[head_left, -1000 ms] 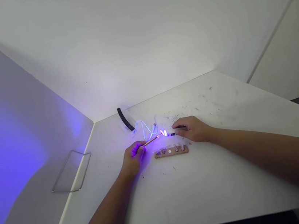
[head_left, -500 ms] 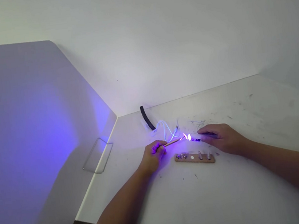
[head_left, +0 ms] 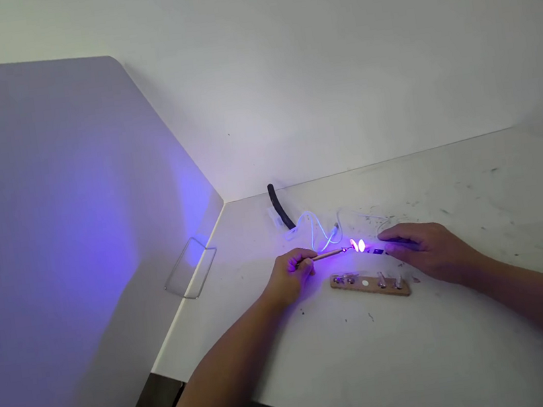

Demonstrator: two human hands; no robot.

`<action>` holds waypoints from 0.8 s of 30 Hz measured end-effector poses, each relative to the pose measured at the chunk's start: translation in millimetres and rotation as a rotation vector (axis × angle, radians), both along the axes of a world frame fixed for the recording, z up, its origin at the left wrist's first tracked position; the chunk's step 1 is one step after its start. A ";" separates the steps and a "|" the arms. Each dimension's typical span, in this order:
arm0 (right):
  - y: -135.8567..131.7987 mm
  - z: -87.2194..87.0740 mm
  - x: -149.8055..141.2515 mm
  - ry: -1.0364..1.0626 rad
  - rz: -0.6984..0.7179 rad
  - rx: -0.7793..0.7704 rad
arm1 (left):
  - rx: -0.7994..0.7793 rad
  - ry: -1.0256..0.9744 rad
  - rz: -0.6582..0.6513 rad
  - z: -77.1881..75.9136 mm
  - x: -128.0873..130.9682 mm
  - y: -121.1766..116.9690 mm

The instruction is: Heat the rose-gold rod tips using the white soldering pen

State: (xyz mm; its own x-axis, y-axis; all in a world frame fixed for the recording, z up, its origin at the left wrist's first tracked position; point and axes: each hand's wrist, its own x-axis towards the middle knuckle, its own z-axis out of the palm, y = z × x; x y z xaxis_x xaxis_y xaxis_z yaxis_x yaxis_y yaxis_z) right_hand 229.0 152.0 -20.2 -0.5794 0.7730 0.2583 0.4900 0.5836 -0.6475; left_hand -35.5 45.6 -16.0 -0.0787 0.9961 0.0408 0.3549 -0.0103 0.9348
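My left hand [head_left: 293, 273] is closed around a thin wooden stick [head_left: 328, 254], which points right. At the stick's tip, a small piece [head_left: 358, 245] glows bright pink-white in violet light; its exact shape is washed out. Facing it from the right, my right hand [head_left: 422, 250] is closed on a dark handheld lamp [head_left: 401, 243], mostly hidden by the fingers. In front of both hands lies a brown wooden strip [head_left: 370, 285] bearing several small clear, shiny pieces and one white dot.
White cable [head_left: 310, 225] loops behind the stick, beside a curved black tube [head_left: 281, 207]. A thin wire frame [head_left: 190, 267] stands at the left panel [head_left: 74, 189]. Dark specks mark the white tabletop [head_left: 317, 364], and a white wall rises behind.
My view has shifted, so everything appears farther right in the picture. Both hands keep their hold, with the stick's tip still in the violet light.
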 end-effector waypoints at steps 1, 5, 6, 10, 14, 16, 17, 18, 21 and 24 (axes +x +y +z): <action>0.4 -1.2 0.4 -0.001 -0.004 0.010 | 0.003 0.000 -0.003 0.4 0.1 0.0; 1.2 -4.4 1.4 0.003 -0.003 0.024 | 0.008 -0.002 0.002 1.0 -0.5 0.6; 1.3 -4.8 1.3 0.005 -0.004 0.023 | 0.004 0.002 0.005 1.0 -0.9 0.7; 0.8 -3.3 0.2 0.000 -0.014 0.027 | 0.012 0.034 0.000 0.9 -1.8 0.7; -2.8 3.1 -0.6 -0.008 0.004 0.033 | 0.011 0.054 0.002 0.3 -1.1 -0.2; -4.9 5.9 -0.9 0.012 0.009 0.038 | 0.007 0.068 0.012 0.4 -0.8 -0.6; -5.8 6.6 -1.0 0.016 0.016 0.032 | 0.001 0.072 0.006 0.6 -0.7 -0.7; -6.5 6.9 -1.0 0.029 0.010 0.027 | -0.009 0.080 0.005 0.8 -0.8 -0.9; -7.8 6.0 -0.6 0.071 0.014 -0.017 | -0.032 0.085 0.003 1.8 -1.1 -1.8; -8.7 5.1 0.0 0.085 0.006 -0.029 | -0.036 0.062 0.002 2.2 -1.1 -2.7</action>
